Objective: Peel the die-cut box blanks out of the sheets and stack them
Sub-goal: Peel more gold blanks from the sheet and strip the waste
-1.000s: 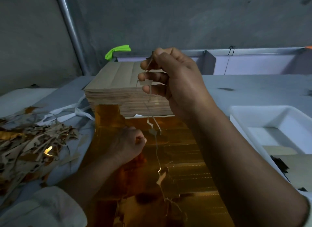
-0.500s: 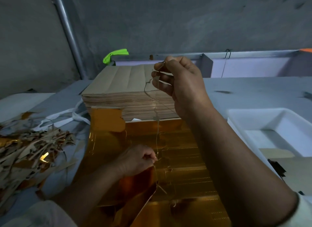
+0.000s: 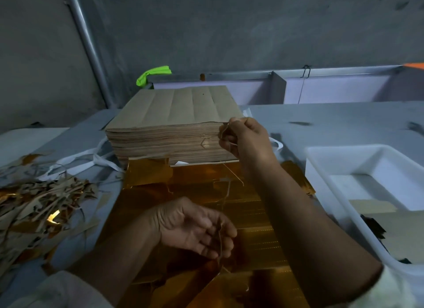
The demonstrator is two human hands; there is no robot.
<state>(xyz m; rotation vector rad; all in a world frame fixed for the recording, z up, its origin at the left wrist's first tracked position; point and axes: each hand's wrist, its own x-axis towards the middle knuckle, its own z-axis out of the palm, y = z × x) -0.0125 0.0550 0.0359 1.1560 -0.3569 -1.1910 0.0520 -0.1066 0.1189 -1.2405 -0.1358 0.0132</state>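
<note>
Thin waste strip (image 3: 226, 194) in right hand (image 3: 246, 136)

The right hand (image 3: 245, 138) is raised on an outstretched bare forearm, its fingers curled and pinching the top of a thin paper strip (image 3: 227, 192). The left hand (image 3: 195, 227) sits lower and nearer the body, palm turned sideways. Its fingers (image 3: 226, 233) curl loosely round the strip's lower part.

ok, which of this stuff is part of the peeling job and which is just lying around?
In play: waste strip, held by right hand and left hand; gold sheet; stack of blanks; scrap pile.
Lying about: white tray; white straps; green object.
</note>
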